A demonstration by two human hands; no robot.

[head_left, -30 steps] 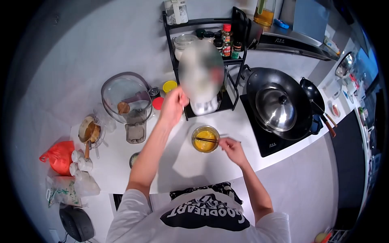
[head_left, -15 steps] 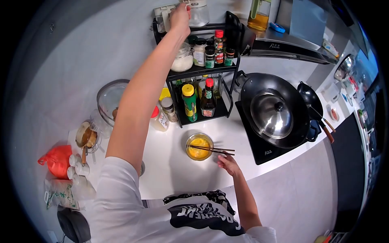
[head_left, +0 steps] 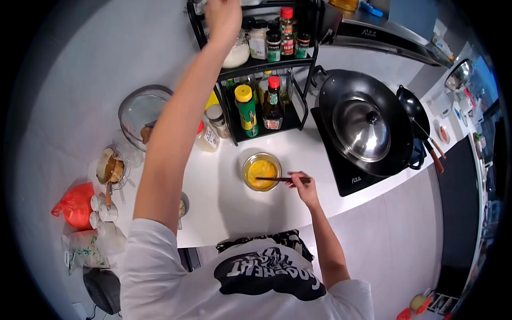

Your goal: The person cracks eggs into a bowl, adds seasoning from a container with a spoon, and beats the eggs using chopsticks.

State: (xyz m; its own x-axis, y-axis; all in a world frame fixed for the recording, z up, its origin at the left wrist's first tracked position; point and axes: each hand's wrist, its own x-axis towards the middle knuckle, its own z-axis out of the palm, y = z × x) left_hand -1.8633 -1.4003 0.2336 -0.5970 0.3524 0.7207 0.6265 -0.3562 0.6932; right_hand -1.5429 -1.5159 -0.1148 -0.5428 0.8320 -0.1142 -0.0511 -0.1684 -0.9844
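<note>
My right hand (head_left: 302,186) is closed around a pair of dark chopsticks (head_left: 274,180). Their tips reach into yellow beaten egg (head_left: 263,170) in a round metal bowl (head_left: 247,183) on the counter. Raised high, my left hand (head_left: 223,20) is at the top tier of the black spice rack (head_left: 266,66). Its fingers run up to the frame's top edge, so their grip is hidden. Just below that hand stands a glass jar of white grains (head_left: 238,55), partly covered by my forearm.
A black wok (head_left: 336,85) with a steel lid (head_left: 354,130) sits on the induction cooktop (head_left: 349,184). Sauce bottles, including a green yellow-capped one (head_left: 246,112), fill the rack's lower shelf. At left are a glass lid (head_left: 140,109), a small pan (head_left: 104,169) and a red bag (head_left: 74,205).
My view has tilted down, so the rack sits higher and the containers on its top are mostly cut off. My right hand has taken hold of the chopsticks, now held together.
</note>
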